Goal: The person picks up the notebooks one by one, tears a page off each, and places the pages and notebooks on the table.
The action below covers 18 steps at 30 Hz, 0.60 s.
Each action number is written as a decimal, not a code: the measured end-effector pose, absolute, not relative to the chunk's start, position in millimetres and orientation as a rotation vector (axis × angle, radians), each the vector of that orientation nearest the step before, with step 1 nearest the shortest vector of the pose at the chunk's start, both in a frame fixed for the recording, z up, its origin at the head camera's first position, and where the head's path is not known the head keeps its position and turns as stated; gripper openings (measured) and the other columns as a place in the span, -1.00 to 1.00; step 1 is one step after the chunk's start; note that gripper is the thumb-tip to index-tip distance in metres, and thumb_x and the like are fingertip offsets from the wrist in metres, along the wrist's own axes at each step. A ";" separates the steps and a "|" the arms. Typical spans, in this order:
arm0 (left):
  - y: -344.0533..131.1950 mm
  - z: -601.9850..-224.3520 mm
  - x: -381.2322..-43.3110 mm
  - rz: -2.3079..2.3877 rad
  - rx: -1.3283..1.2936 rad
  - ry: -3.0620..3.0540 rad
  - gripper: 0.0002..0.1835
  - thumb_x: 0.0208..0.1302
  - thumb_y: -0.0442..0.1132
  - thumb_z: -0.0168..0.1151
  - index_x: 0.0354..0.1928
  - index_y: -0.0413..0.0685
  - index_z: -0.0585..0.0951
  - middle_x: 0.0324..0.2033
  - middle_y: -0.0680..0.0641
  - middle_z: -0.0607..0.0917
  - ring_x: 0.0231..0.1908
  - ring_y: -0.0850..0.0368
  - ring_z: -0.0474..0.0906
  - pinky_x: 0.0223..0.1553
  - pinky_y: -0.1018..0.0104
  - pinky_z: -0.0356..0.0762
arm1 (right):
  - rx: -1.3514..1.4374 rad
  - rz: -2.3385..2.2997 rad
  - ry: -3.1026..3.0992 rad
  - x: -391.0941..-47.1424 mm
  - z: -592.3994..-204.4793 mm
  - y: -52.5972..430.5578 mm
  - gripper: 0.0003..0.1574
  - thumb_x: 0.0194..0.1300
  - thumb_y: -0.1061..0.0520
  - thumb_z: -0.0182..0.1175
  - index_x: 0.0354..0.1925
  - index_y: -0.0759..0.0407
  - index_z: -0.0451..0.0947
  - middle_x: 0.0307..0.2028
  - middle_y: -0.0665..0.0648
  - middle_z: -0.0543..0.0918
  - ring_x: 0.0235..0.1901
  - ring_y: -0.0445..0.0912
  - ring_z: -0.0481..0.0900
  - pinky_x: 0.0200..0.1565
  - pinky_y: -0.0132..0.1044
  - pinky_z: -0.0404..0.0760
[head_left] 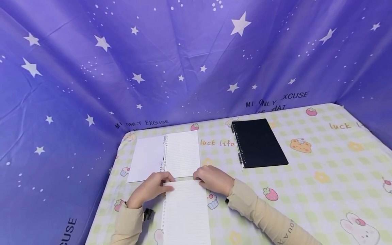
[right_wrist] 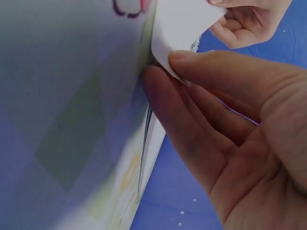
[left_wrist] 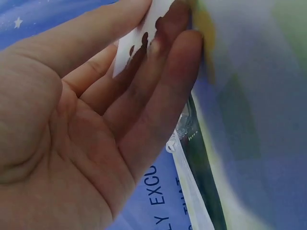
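Observation:
Lined loose-leaf paper [head_left: 186,212] with punched holes down its left edge lies near the front of the table. My left hand [head_left: 151,189] pinches its top left corner between thumb and fingers; the holed edge [left_wrist: 136,45] shows against those fingers in the left wrist view. At the top right corner, my right hand [head_left: 214,178] pinches the paper [right_wrist: 180,28] in the same way. Just beyond both hands lies an open ring binder notebook [head_left: 147,158], its lined pages [head_left: 182,154] on the right side. Whether the held paper is one sheet or several, I cannot tell.
A black notebook [head_left: 260,143] lies closed to the right, its ringed spine facing left. Under everything is a checked tablecloth [head_left: 294,217] with cartoon prints. A purple star-patterned curtain [head_left: 183,61] stands behind the table and along its sides.

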<state>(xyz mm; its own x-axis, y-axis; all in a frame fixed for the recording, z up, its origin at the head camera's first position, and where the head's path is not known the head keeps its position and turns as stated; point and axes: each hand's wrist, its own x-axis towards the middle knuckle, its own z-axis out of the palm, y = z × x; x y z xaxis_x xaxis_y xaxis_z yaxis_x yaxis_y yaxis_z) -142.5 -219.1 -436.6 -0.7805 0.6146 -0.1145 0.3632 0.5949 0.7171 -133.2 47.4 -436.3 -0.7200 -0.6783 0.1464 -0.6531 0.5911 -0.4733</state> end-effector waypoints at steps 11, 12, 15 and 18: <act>-217.3 -435.4 -140.2 0.816 0.763 2.648 -0.89 0.22 -0.31 0.40 -0.23 -0.03 0.67 -0.53 0.20 0.59 -0.58 0.37 0.36 -0.46 0.46 0.40 | -1.154 -0.765 2.802 -131.5 -439.4 47.0 -0.68 0.13 0.43 0.31 -0.60 0.14 0.47 -0.61 -0.07 0.37 -0.55 -0.26 0.24 -0.46 -0.46 0.29; -217.2 -435.2 -140.1 0.806 0.761 2.657 -0.89 0.21 -0.31 0.40 -0.23 -0.03 0.67 -0.53 0.20 0.58 -0.58 0.38 0.36 -0.46 0.46 0.40 | -1.146 -0.770 2.803 -131.2 -439.0 47.0 -0.68 0.12 0.43 0.31 -0.60 0.14 0.47 -0.61 -0.07 0.36 -0.56 -0.26 0.24 -0.46 -0.46 0.29; -216.5 -434.3 -139.5 0.759 0.753 2.691 -0.88 0.20 -0.30 0.41 -0.24 -0.02 0.67 -0.53 0.21 0.59 -0.58 0.39 0.37 -0.45 0.46 0.41 | -1.134 -0.768 2.809 -130.9 -437.8 46.3 -0.63 0.12 0.42 0.32 -0.62 0.12 0.42 -0.61 -0.09 0.33 -0.57 -0.27 0.23 -0.47 -0.47 0.29; -215.1 -430.9 -138.1 0.717 0.736 2.752 -0.87 0.18 -0.28 0.44 -0.25 0.02 0.68 -0.50 0.21 0.62 -0.53 0.38 0.44 -0.41 0.43 0.45 | -1.119 -0.753 2.819 -131.7 -436.1 46.8 -0.57 0.11 0.42 0.31 -0.65 0.10 0.33 -0.63 -0.10 0.22 -0.58 -0.27 0.19 -0.49 -0.46 0.23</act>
